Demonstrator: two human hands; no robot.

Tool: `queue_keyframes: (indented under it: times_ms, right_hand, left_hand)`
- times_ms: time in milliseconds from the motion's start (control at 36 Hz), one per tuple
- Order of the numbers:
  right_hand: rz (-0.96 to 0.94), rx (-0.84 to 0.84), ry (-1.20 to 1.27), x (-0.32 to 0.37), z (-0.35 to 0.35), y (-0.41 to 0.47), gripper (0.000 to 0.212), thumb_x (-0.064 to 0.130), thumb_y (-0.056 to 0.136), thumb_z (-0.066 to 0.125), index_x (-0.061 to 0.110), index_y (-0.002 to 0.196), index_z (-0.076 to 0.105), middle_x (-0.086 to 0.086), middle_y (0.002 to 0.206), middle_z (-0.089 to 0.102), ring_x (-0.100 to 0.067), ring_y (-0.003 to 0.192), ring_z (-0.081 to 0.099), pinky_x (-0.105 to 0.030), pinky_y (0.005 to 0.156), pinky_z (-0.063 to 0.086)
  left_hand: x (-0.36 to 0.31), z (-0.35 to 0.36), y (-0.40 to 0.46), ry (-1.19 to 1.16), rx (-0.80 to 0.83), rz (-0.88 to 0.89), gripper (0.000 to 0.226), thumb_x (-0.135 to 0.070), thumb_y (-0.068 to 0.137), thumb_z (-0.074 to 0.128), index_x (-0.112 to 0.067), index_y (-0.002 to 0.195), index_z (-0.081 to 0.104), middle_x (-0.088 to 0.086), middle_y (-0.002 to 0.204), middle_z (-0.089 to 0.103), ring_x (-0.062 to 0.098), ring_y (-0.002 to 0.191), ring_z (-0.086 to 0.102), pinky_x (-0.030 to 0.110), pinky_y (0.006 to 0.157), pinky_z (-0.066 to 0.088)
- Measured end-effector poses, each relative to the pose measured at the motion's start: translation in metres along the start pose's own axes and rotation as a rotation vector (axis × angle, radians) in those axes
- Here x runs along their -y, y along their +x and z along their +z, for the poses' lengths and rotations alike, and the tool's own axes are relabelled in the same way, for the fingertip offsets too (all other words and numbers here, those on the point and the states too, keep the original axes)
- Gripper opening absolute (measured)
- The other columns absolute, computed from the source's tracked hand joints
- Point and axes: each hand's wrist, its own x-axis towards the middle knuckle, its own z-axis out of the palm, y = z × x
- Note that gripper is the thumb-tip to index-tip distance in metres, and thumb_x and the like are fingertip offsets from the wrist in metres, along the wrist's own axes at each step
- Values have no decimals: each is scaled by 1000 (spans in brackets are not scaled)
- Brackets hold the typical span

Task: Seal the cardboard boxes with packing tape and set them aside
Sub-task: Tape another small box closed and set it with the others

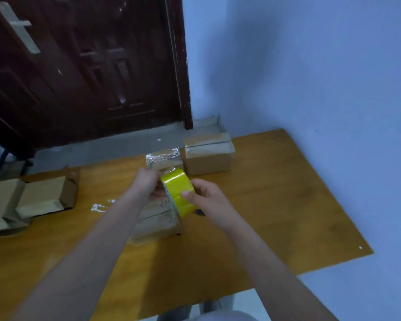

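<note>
A yellow roll of packing tape (180, 192) is held above the middle of the wooden table (276, 205). My right hand (210, 200) grips the roll from the right, thumb on its face. My left hand (147, 183) is curled at the roll's left top edge, pinching at the tape there. Directly under the hands lies a small cardboard box (158, 222), partly hidden by my left forearm. Two taped boxes stand at the table's far edge: a shiny one (163, 159) and a bigger one (208, 152) to its right.
Several open cardboard boxes (42, 198) lie stacked at the table's left edge. A dark wooden door (90, 66) is behind the table and a blue wall (310, 77) closes the right side. White tape scraps (100, 206) stick to the tabletop.
</note>
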Motion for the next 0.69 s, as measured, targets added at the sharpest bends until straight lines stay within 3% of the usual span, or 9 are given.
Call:
queue_keyframes:
  times_ms: [56,139,222,333,444,500,639,694]
  right_hand:
    - [-16,-28,-26,8,5,1,9,10,95,54,16,90,61,10,72,62,4,59,57,-11,51,42]
    - [-22,-114,-108,20,12,4,14,26,91,60,14,82,61,3,69,57,-10,60,54,-23,51,42]
    - [43,-207,-335,22,19,7,34,35,89,60,14,63,51,0,57,43,-11,52,42,-26,50,33]
    - [138,-312,-466,13,33,6,44,39,95,51,19,60,34,1,58,30,-10,50,28,-31,52,21]
    - [208,-274,-570,1,43,4,36,40,96,48,14,72,45,-4,68,44,-15,59,40,-31,54,27]
    - [248,-258,-594,-6,47,-1,34,40,98,44,14,77,49,1,70,48,-9,59,43,-22,51,30]
    - [314,-214,-379,-21,57,-13,24,31,98,48,23,76,54,9,70,55,6,53,53,-8,49,36]
    - [330,-213,-338,-23,60,-18,23,23,98,50,21,75,54,10,66,56,10,47,54,-7,47,37]
  left_hand:
    - [-12,0,3,25,-28,117,32,3,86,57,-9,58,49,-3,32,45,17,32,45,18,35,36]
    - [-29,-5,14,53,-76,206,44,6,79,65,-12,40,55,-3,36,48,23,53,49,28,51,40]
    - [-42,-14,26,-30,-123,236,38,3,86,63,-12,53,50,1,41,57,29,62,62,30,51,48]
    - [-44,-24,35,-21,-90,288,28,-7,89,65,-10,62,55,10,57,65,34,73,68,43,76,54]
    - [-33,-27,38,26,44,308,35,-3,93,58,-4,58,56,6,51,61,27,58,60,39,66,54]
    - [-24,-30,41,41,108,311,37,2,94,54,-1,57,54,6,49,59,23,51,57,34,58,50]
    - [2,-32,44,49,149,262,31,12,91,49,2,62,53,9,50,58,16,42,56,28,46,50]
    - [10,-30,45,76,138,260,31,9,92,52,1,62,56,12,55,58,22,48,56,30,51,52]
